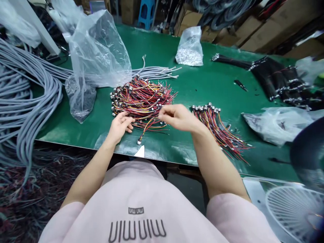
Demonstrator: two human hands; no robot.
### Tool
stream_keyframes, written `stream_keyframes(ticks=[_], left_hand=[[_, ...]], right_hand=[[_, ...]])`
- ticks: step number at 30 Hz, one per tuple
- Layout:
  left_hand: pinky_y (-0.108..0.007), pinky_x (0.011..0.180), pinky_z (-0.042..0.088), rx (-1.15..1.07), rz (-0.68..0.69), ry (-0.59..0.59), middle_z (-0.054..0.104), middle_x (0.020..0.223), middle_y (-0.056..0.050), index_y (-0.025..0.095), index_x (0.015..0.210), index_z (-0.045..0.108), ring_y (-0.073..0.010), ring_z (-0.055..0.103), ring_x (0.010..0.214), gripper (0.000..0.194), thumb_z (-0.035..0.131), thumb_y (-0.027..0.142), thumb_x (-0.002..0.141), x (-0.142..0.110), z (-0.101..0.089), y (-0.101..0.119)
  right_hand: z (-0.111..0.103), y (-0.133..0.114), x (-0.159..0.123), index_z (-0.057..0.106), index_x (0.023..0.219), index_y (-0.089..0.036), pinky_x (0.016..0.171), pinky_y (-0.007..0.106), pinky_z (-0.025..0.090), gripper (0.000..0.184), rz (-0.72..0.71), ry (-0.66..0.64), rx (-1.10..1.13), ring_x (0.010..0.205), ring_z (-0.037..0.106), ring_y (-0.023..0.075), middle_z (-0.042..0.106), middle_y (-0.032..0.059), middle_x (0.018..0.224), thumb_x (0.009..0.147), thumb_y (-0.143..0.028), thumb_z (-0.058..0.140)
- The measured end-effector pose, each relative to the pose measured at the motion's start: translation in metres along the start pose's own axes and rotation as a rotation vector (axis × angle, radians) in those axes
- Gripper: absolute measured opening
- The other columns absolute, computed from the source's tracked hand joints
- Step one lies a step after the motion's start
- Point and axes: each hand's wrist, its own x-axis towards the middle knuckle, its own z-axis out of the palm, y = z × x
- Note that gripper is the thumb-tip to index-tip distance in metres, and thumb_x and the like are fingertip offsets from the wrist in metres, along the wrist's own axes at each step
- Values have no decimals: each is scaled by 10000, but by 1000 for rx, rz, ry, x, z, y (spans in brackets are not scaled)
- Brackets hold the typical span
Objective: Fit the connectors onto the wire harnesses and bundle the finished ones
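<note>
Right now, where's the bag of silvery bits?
In the head view, the bag is on the green table, far side, just right of centre, left of the black cables.

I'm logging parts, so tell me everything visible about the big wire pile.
The wire pile is a loose, tangled heap of thin red, yellow, black and white leads, lying mostly sideways on the green table. Metallic-looking connectors cluster at its left end; small pale tips show toward the right. The left hand is at its near-left edge, the right hand at its near-right; whether either holds a wire is unclear. Grey cables lie just behind it.
</note>
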Motion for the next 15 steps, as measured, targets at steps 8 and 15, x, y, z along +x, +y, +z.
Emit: stream_keyframes(ticks=[8,15], left_hand=[[-271,620,442,786,437,-192,680,909,-55,218,1088,662,-190,590,720,405,660,493,790,-35,25,-2],[-248,532,295,1066,492,-289,599,658,27,309,867,654,-206,548,604,216,588,506,808,-17,51,-20]], right_hand=[[25,17,-25,531,768,-168,715,236,389,158,-38,129,-216,741,509,125,587,10,777,912,-215,485],[7,-8,-96,574,1113,-166,856,320,417,253,-10,187,-676,976,563,199,645,96,1105,999,-284,381]])
